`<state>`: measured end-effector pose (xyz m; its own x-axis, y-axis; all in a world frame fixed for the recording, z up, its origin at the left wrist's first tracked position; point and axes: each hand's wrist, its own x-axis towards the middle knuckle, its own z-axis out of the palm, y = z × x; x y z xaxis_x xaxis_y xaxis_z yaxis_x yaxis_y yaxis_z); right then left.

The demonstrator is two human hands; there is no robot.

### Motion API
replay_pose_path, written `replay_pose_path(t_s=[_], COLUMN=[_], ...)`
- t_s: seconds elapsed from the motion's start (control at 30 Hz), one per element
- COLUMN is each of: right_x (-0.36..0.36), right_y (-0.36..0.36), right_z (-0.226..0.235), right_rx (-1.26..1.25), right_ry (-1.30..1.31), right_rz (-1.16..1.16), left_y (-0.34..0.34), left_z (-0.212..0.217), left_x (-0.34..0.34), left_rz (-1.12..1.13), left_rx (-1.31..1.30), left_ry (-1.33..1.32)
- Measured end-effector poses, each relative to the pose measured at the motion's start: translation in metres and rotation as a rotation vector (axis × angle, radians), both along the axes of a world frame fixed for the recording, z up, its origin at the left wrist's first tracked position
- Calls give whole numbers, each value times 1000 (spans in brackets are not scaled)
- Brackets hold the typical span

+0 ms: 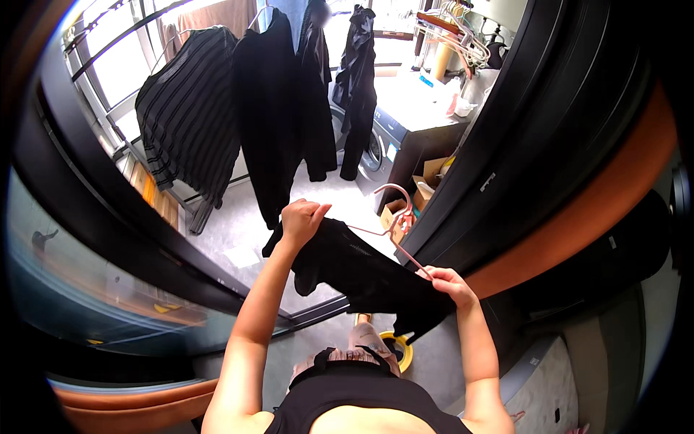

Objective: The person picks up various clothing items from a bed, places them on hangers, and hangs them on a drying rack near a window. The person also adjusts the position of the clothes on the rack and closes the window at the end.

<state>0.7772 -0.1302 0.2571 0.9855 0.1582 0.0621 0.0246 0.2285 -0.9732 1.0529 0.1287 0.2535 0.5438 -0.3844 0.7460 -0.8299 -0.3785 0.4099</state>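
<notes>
A black garment (365, 269) is stretched between my two hands at chest height, its lower edge hanging loose. My left hand (299, 224) is closed on its upper left end, with the thumb pointing right. At the other end, my right hand (450, 284) pinches the cloth together with one arm of a pink clothes hanger (391, 233). The hanger's hook rises above the garment between my hands; its left arm runs toward the cloth near my left hand. Which part of the garment is which is hard to make out.
Ahead hang a striped dark top (191, 108), black trousers (266, 108) and more dark clothes (356, 94). Beyond stand a washing machine (376, 148) and spare hangers (463, 40). Dark door frames (499, 166) flank me, cardboard boxes (428, 177) stand right, and a yellow-rimmed basin (407, 354) sits by my feet.
</notes>
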Motion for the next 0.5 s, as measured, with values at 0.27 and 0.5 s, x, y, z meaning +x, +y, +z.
replay_pose_path(t_s=[0.27, 0.5], right_x=[38, 130], right_y=[-59, -116], right_z=[19, 27], right_rx=[150, -34], right_ry=[293, 195], right_rz=[-239, -283], left_y=[-107, -193], left_z=[-49, -40], left_x=[54, 73], left_rz=[25, -165], left_rx=[-10, -168], left_ry=[92, 109])
